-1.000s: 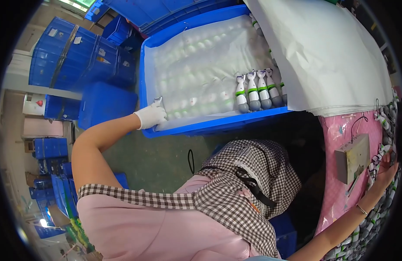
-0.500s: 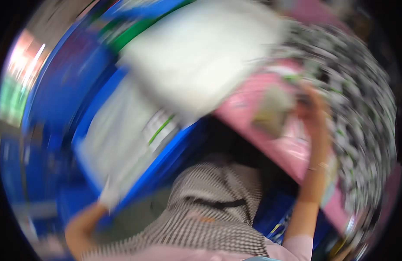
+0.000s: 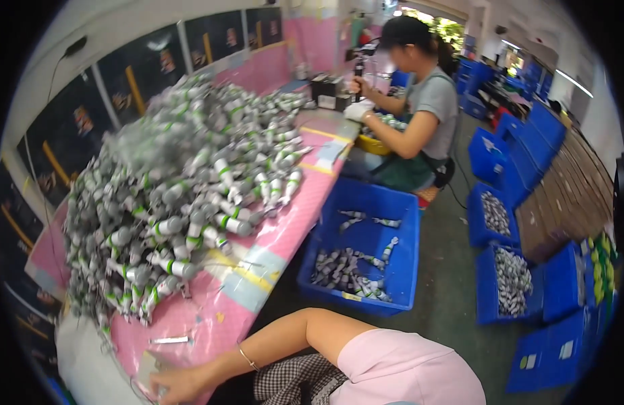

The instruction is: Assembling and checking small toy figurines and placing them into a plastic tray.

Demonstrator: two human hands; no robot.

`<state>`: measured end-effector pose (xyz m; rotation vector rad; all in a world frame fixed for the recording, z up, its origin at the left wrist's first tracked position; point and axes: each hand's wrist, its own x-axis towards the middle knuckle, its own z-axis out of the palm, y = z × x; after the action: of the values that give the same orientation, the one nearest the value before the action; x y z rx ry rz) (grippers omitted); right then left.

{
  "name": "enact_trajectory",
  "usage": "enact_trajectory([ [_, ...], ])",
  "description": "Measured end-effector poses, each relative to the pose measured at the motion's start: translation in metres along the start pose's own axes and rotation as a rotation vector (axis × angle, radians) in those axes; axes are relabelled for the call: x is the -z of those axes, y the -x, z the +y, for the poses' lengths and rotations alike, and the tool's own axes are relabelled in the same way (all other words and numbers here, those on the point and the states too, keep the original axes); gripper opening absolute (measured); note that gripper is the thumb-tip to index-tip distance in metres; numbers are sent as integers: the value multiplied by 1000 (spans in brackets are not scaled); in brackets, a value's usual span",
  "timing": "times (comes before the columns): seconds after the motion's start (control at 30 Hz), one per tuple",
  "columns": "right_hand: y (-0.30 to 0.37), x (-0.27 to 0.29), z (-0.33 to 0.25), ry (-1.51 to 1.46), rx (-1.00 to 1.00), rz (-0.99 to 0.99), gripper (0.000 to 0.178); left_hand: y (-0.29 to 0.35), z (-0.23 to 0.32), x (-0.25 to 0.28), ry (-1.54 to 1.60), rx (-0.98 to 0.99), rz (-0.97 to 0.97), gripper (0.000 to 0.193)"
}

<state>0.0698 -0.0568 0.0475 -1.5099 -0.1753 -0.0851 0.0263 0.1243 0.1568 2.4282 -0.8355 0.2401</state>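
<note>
"Room along the desk [image 3: 204, 331]?"
"Bare pink strip between heaped pieces [image 3: 167, 226] and front edge; blue bin [image 3: 404, 270] just beyond."
"Right hand [image 3: 180, 386]?"
"At the near end, forearm angled in over the edge. Fingers curled by a pale block [image 3: 148, 366]; cannot tell whether gripping."
"Looks?"
"Block partly hidden; pieces white and grey, green-banded, jumbled."

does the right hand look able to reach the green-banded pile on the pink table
Probably yes: the right hand is close by, and bare pink tabletop beside the white strip leaves a way to the pile.
</note>
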Motion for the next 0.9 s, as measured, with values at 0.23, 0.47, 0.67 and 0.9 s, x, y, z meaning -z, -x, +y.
enact_trajectory([
  [0.23,65,40,-87,-633,-190,-75,36,-47,-29,-64,921,-7,-113,36],
  [0.47,78,-6,-26,-699,-31,-59,32,-44,-36,-70,1363,176,-90,32],
  [0.67,80,-28,-14,-1202,147,-301,46,-35,-26,-67,1536,231,-133,30],
  [0.9,90,-22,-30,-303,440,-29,32,-27,-20,-66,1725,332,-197,28],
])
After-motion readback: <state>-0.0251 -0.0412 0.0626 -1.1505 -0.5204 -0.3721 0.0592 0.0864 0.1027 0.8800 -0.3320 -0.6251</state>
